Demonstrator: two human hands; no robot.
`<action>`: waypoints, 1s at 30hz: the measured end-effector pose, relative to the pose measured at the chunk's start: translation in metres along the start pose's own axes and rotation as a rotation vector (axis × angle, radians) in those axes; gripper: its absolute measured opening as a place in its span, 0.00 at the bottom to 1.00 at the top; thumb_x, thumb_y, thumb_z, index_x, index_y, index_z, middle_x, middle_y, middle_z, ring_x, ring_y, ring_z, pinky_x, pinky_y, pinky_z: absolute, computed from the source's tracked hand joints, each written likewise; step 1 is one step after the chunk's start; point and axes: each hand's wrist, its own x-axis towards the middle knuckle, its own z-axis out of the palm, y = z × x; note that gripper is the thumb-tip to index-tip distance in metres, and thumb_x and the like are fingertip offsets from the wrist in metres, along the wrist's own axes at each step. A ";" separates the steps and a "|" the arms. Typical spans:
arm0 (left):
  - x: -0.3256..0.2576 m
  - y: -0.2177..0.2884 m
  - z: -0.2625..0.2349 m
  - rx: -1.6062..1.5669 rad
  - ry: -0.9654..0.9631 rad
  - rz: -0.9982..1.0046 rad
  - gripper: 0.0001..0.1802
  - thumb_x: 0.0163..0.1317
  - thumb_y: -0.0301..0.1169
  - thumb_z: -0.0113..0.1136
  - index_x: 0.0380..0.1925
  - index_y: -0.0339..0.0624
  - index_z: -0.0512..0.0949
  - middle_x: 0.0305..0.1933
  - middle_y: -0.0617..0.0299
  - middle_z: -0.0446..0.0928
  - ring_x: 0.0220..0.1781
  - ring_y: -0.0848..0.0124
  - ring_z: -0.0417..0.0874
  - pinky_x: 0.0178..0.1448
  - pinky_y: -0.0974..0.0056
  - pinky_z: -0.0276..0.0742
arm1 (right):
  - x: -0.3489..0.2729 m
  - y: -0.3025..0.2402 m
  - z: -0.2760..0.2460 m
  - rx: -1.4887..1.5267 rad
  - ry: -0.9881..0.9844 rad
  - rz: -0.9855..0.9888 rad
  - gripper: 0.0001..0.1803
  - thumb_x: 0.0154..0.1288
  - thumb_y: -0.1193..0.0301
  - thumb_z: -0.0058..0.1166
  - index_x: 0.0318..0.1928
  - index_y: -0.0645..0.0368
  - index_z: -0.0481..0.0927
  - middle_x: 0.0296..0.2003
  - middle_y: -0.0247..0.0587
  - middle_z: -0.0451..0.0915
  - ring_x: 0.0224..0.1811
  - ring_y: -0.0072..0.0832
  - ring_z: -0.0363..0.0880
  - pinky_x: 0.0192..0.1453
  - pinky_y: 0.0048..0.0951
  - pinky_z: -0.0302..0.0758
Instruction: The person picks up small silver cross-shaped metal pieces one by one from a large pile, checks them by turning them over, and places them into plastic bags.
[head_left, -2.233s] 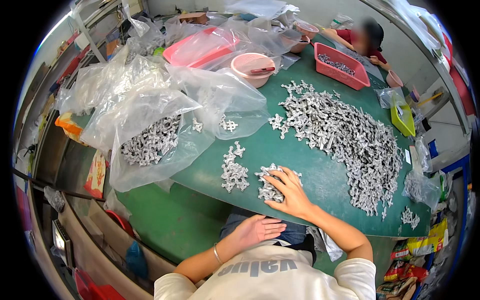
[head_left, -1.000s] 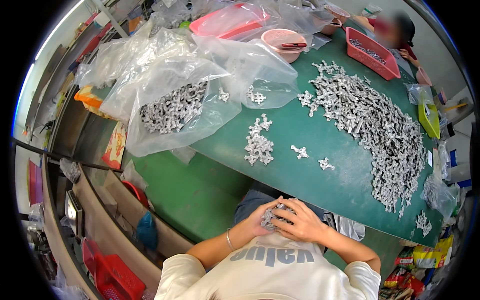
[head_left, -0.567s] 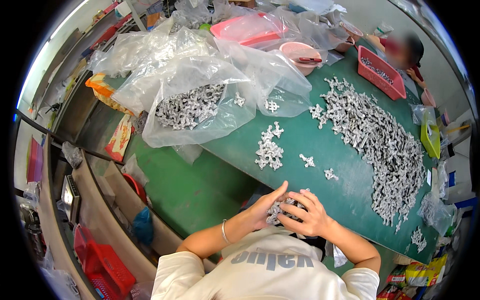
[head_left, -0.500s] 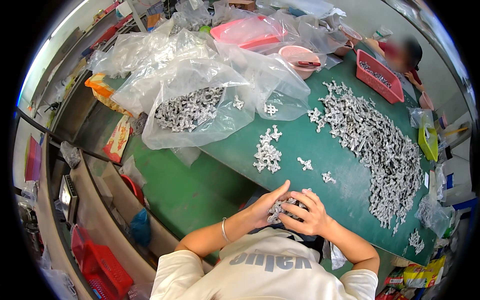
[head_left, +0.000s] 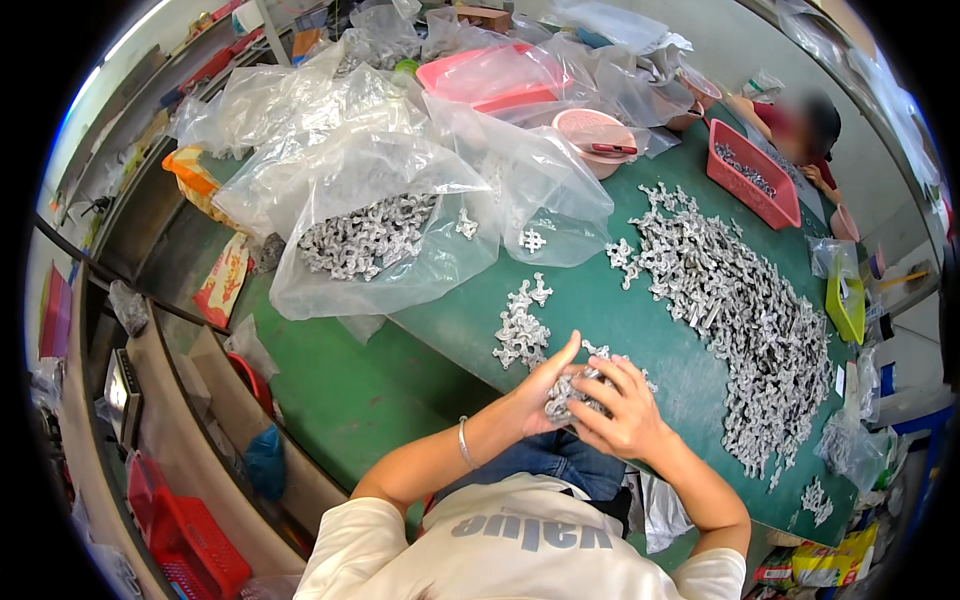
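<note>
I have my left hand (head_left: pixel 535 395) and right hand (head_left: pixel 622 412) cupped around a clump of small grey metal parts (head_left: pixel 568 392) at the near edge of the green table (head_left: pixel 640 320), and a loose grip could spill pieces onto my lap.

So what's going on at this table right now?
A person seated at the green table has both hands together at its near edge, the left hand and right hand cupped around a small cluster of silver metal pieces. A small pile of the same pieces lies just beyond the hands, and a long heap runs along the right side. A clear plastic bag on the left holds more. Another person sits at the far end beside a red tray.
</note>
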 end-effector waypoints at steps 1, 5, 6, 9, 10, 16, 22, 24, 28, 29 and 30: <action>-0.003 -0.005 -0.003 -0.048 -0.032 0.002 0.28 0.63 0.56 0.37 0.42 0.43 0.72 0.34 0.63 0.76 0.33 0.75 0.80 0.34 0.69 0.79 | 0.003 -0.003 -0.003 0.016 -0.039 -0.005 0.19 0.39 0.69 0.59 0.38 0.52 0.77 0.44 0.38 0.72 0.51 0.42 0.69 0.55 0.48 0.65; -0.019 -0.040 -0.014 -0.254 0.243 -0.058 0.13 0.65 0.43 0.43 0.39 0.48 0.73 0.31 0.65 0.75 0.30 0.72 0.79 0.29 0.68 0.77 | -0.004 -0.023 -0.003 0.117 -0.203 -0.051 0.20 0.40 0.66 0.62 0.39 0.51 0.77 0.44 0.39 0.72 0.50 0.40 0.69 0.55 0.49 0.64; -0.022 -0.045 -0.016 -0.282 0.255 -0.058 0.13 0.65 0.42 0.44 0.38 0.48 0.73 0.30 0.64 0.75 0.30 0.72 0.79 0.30 0.67 0.77 | -0.007 -0.028 -0.002 0.159 -0.235 -0.037 0.20 0.43 0.64 0.62 0.40 0.51 0.77 0.45 0.40 0.72 0.50 0.40 0.69 0.56 0.50 0.64; -0.029 -0.052 -0.021 -0.352 0.227 -0.041 0.11 0.64 0.39 0.45 0.38 0.47 0.73 0.31 0.63 0.76 0.31 0.70 0.79 0.32 0.65 0.78 | -0.011 -0.030 0.003 0.229 -0.241 -0.049 0.21 0.43 0.62 0.62 0.41 0.51 0.77 0.45 0.40 0.72 0.50 0.41 0.70 0.56 0.51 0.64; -0.029 -0.052 -0.025 -0.364 0.175 -0.023 0.11 0.64 0.39 0.45 0.38 0.46 0.73 0.32 0.62 0.76 0.32 0.70 0.79 0.33 0.64 0.78 | -0.011 -0.027 0.004 0.266 -0.243 -0.045 0.22 0.45 0.60 0.60 0.42 0.55 0.75 0.46 0.42 0.71 0.53 0.40 0.68 0.57 0.50 0.63; -0.030 -0.039 -0.021 -0.292 0.059 0.049 0.18 0.64 0.40 0.43 0.48 0.42 0.70 0.46 0.53 0.74 0.42 0.61 0.78 0.52 0.50 0.71 | -0.004 0.012 0.013 0.381 0.346 0.411 0.12 0.48 0.77 0.56 0.36 0.65 0.75 0.35 0.48 0.75 0.38 0.44 0.75 0.43 0.39 0.71; -0.048 0.003 -0.015 -0.298 0.058 0.341 0.22 0.58 0.40 0.48 0.51 0.45 0.69 0.49 0.50 0.71 0.46 0.56 0.76 0.57 0.40 0.63 | 0.021 0.077 0.054 0.100 0.116 0.577 0.08 0.49 0.78 0.55 0.33 0.62 0.78 0.30 0.41 0.74 0.37 0.38 0.70 0.42 0.34 0.66; -0.058 0.041 -0.003 -0.243 0.123 0.535 0.19 0.57 0.39 0.49 0.48 0.48 0.72 0.48 0.54 0.72 0.45 0.58 0.76 0.57 0.42 0.64 | 0.024 0.083 0.060 0.003 0.045 0.575 0.06 0.48 0.77 0.56 0.31 0.61 0.79 0.29 0.38 0.74 0.36 0.36 0.70 0.41 0.33 0.65; -0.085 0.122 -0.003 -0.143 0.218 0.989 0.14 0.59 0.37 0.43 0.41 0.47 0.73 0.42 0.54 0.75 0.45 0.59 0.75 0.60 0.43 0.62 | 0.022 0.092 0.070 -0.023 0.015 0.557 0.03 0.47 0.76 0.57 0.26 0.59 0.79 0.25 0.36 0.73 0.34 0.34 0.69 0.39 0.32 0.62; -0.090 0.141 -0.005 -0.148 0.298 1.105 0.13 0.60 0.38 0.41 0.39 0.45 0.72 0.41 0.54 0.75 0.44 0.58 0.75 0.60 0.43 0.63 | 0.021 0.093 0.069 -0.024 0.035 0.553 0.03 0.47 0.76 0.57 0.26 0.59 0.79 0.25 0.36 0.73 0.34 0.34 0.69 0.39 0.32 0.62; -0.091 0.157 0.000 -0.143 0.476 1.230 0.13 0.60 0.38 0.40 0.37 0.45 0.71 0.42 0.53 0.74 0.46 0.60 0.74 0.56 0.42 0.66 | 0.020 0.094 0.068 -0.027 0.056 0.553 0.03 0.47 0.76 0.57 0.26 0.59 0.78 0.25 0.36 0.73 0.34 0.34 0.69 0.39 0.32 0.62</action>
